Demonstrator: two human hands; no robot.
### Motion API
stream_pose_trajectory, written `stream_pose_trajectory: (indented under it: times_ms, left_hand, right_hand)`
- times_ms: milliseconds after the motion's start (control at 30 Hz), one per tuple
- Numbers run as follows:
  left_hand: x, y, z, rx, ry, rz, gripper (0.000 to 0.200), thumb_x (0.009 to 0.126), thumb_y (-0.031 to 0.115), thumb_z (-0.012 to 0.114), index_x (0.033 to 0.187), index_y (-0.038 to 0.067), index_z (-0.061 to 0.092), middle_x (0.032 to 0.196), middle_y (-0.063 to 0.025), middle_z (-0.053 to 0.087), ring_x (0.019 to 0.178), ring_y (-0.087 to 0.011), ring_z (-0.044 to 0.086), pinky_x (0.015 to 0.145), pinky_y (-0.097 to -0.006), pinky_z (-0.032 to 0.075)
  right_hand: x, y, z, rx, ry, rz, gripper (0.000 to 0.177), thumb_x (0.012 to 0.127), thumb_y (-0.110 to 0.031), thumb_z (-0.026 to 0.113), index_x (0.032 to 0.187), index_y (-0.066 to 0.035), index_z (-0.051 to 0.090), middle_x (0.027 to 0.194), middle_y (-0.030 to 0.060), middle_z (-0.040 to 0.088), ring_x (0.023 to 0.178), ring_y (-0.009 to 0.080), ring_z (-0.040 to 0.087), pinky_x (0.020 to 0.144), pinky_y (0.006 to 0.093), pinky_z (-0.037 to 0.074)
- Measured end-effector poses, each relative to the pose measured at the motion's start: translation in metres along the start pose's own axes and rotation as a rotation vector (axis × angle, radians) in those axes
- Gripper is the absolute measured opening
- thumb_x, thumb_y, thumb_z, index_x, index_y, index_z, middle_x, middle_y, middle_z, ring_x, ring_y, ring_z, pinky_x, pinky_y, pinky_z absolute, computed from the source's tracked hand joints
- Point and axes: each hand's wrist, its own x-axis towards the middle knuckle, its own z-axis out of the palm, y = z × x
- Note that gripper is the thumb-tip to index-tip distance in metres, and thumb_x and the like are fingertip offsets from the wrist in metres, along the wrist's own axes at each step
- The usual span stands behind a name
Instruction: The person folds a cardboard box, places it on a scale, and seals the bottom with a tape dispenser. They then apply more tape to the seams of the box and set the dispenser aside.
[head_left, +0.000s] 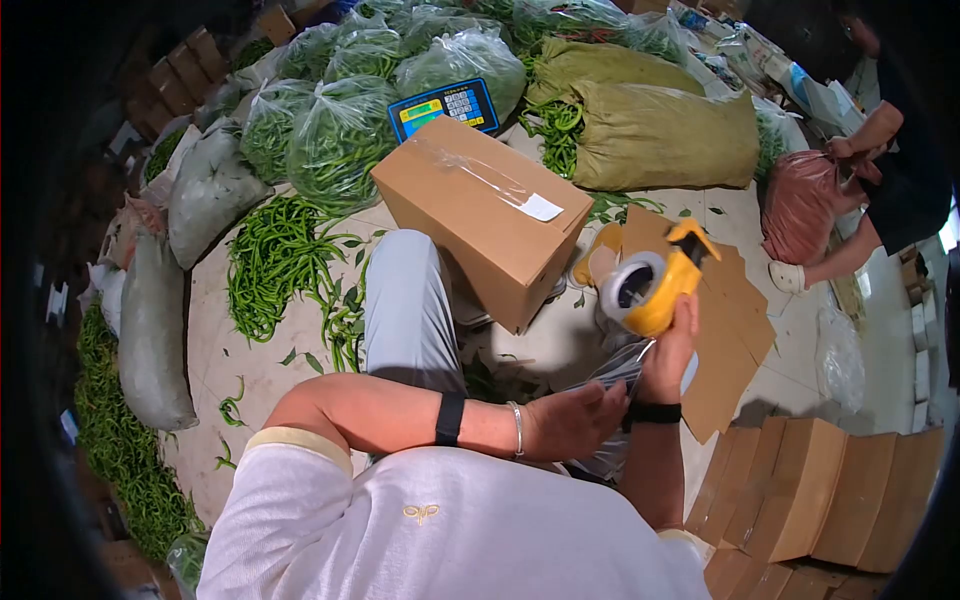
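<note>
My right hand (672, 355) is wrapped round a yellow tape dispenser (655, 305) with a roll of clear tape, raised to the right of the box. My left hand (575, 420) reaches across in front of my body to beside my right wrist, its fingers extended and apart. Clear, shiny streaks show just above these fingers. A closed brown cardboard box (470, 210) stands tilted by my raised knee. Clear tape runs along its top seam, with a white patch (541, 207) near the right end.
Loose green peppers (275, 265) lie left of my knee. Behind the box are a blue scale display (443, 108), pepper-filled clear bags (340, 140) and a tan sack (665, 135). Flat cardboard (735, 330) and folded cartons (830, 490) lie right. Another person (905, 170) grips a red bag (803, 205).
</note>
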Motion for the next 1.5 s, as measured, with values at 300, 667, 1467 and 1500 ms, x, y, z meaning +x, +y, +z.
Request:
stream_pose_trajectory:
  times_ms: [300,667,1467,1500]
  left_hand:
    - [0.026,-0.038,-0.018,-0.079,-0.061,-0.273,0.055,0.08,0.017,0.049,0.132,-0.002,0.043,0.094,-0.0152,0.062,0.095,-0.0254,0.057,0.073,-0.0297,0.042]
    - [0.003,-0.148,-0.005,-0.263,0.019,-0.817,0.041,0.07,0.019,0.069,0.107,0.008,0.056,0.1,-0.0113,0.056,0.098,-0.0319,0.053,0.079,-0.0424,0.042]
    - [-0.083,-0.237,0.119,-0.885,0.599,-1.431,0.02,0.082,0.02,0.058,0.078,0.001,0.059,0.066,-0.0107,0.059,0.061,-0.0197,0.057,0.059,-0.0325,0.045]
    - [-0.08,-0.239,0.117,-0.873,0.59,-1.461,0.02,0.081,0.02,0.058,0.076,0.0,0.059,0.066,-0.0099,0.059,0.061,-0.0184,0.057,0.059,-0.0321,0.045]
  right_hand:
    - [0.017,-0.045,-0.046,-0.079,0.299,-0.293,0.038,0.097,-0.017,0.042,0.133,-0.003,0.041,0.114,0.0087,0.055,0.099,0.0159,0.056,0.086,0.0288,0.045]
    - [0.014,-0.107,-0.095,-0.212,0.319,-0.418,0.044,0.098,-0.017,0.041,0.138,0.0,0.035,0.129,0.0103,0.048,0.112,0.0185,0.051,0.097,0.032,0.039]
    - [0.013,-0.059,0.099,-0.583,-0.656,-0.202,0.046,0.095,-0.016,0.044,0.136,0.003,0.038,0.134,0.0142,0.047,0.125,0.0203,0.042,0.105,0.0306,0.029]
    - [0.021,-0.049,0.108,-0.628,-0.698,-0.231,0.046,0.095,-0.016,0.044,0.136,0.003,0.038,0.134,0.0149,0.047,0.124,0.0205,0.043,0.104,0.0303,0.03]
